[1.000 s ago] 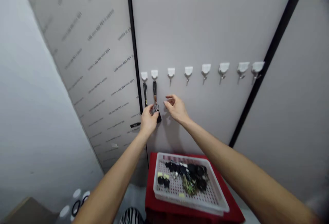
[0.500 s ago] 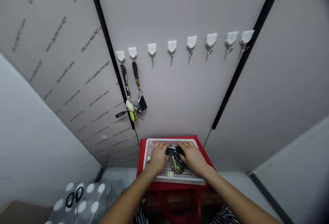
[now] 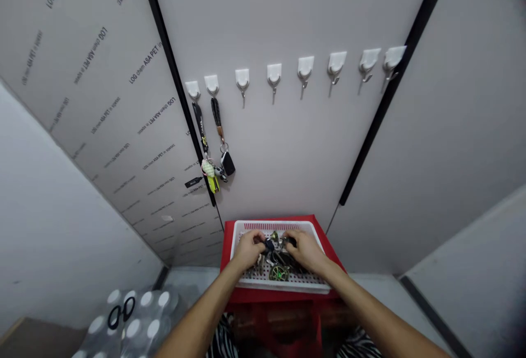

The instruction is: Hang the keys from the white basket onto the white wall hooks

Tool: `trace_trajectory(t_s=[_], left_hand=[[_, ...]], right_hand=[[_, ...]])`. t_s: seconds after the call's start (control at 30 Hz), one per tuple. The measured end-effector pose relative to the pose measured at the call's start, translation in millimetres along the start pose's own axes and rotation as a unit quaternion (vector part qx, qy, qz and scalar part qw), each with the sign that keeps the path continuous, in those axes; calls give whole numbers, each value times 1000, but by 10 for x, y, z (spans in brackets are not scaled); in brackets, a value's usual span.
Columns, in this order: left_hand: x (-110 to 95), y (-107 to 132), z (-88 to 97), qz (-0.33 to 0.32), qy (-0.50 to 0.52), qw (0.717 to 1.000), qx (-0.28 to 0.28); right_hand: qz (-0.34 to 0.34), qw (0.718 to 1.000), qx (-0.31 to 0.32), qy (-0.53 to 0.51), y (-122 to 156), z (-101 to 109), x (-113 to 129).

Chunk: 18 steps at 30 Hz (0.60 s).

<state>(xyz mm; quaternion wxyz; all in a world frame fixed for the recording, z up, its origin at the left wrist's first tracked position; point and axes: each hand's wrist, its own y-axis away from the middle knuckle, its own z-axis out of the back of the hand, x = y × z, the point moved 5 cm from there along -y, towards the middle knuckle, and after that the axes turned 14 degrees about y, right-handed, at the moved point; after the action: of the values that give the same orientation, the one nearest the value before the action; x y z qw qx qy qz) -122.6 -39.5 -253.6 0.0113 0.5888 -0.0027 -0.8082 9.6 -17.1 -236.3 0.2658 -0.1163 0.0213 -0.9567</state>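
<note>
Lower centre, my right hand (image 3: 304, 248) grasps a black fob (image 3: 292, 241). My left hand (image 3: 247, 250) touches dark keys (image 3: 269, 246); its grip I cannot tell.

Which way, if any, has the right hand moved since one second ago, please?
Yes: the right hand went down, away from the hooks, into the basket.

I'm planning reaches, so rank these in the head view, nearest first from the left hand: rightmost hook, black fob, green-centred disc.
From the left hand:
1. Green-centred disc: in the basket, to the hand's right, near side.
2. Black fob: hanging above, slightly left.
3. Rightmost hook: high up, far right.
</note>
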Motion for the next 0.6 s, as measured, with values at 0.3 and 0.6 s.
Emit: trace_trajectory(t_s=[0.3, 0.6], left_hand=[[-25, 20, -6, -8, 0, 1000, -5], [-33, 81, -11, -9, -82, 996, 19]], right_hand=[[44, 997, 25, 63, -4, 15, 189], [55, 997, 43, 15, -63, -25, 262]])
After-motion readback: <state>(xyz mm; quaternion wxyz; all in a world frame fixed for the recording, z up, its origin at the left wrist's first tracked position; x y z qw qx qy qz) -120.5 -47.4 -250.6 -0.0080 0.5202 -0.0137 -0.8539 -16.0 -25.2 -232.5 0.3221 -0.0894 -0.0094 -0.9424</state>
